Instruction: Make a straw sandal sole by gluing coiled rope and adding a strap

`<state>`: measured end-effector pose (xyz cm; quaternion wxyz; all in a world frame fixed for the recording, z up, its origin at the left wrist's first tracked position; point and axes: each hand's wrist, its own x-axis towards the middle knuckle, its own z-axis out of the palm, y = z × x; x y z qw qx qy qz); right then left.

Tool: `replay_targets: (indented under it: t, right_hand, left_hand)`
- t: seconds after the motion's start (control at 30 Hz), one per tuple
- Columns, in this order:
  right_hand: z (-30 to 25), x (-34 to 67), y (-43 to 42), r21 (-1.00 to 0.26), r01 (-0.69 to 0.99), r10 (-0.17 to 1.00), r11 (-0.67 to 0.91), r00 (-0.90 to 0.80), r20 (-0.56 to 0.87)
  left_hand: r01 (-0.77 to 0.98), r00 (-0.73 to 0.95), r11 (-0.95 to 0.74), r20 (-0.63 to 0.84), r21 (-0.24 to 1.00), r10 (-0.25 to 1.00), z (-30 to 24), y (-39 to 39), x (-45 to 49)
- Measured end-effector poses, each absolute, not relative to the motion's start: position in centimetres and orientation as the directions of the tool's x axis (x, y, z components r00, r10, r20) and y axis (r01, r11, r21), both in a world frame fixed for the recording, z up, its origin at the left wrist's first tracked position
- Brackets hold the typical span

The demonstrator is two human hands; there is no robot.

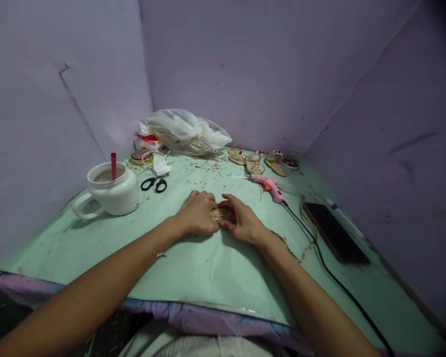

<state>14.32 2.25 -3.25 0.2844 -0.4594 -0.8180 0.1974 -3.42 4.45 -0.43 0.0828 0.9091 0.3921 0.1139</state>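
Between my two hands lies a small piece of coiled, braided straw-coloured twine (222,214), close above the pale green table cover. My left hand (199,213) is closed over its left end, with the fingers curled down around it. Fingers and thumb of my right hand (242,218) curve around the right end in a pinch. Much of the piece is hidden by the hands, so its full shape does not show. A length of twine (282,239) trails out from under my right wrist across the table.
A pink glue gun (269,186) lies right, its black cord (329,267) running frontward beside a phone (336,232) and a pen (344,217). Black-handled scissors (154,185) and a white mug (113,191) stand left. Small woven slippers (254,162) and a plastic bag (186,131) sit behind.
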Motion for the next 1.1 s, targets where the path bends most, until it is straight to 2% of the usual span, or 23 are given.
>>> replay_targets:
  t: [0.37,0.6,0.73,1.1]
  right_hand:
    - [-3.6,14.0,1.4,-0.512,0.653,0.829,0.558,-0.422,0.366]
    - [-2.4,13.8,0.3,-0.427,0.646,0.773,0.633,-0.504,0.384]
    - [-2.1,13.5,0.2,-0.409,0.667,0.782,0.622,-0.508,0.362]
    - [-2.7,11.5,-0.2,-0.374,0.776,0.851,0.508,-0.385,0.357]
  left_hand:
    - [0.677,0.684,-0.703,0.166,0.220,0.710,-0.7,4.3,-3.6]
    - [0.669,0.694,-0.714,0.170,0.207,0.699,-0.7,4.5,-3.7]
    - [0.649,0.705,-0.729,0.187,0.216,0.684,-1.0,4.7,-3.7]
    - [0.632,0.701,-0.734,0.220,0.248,0.678,-1.2,4.7,-3.7]
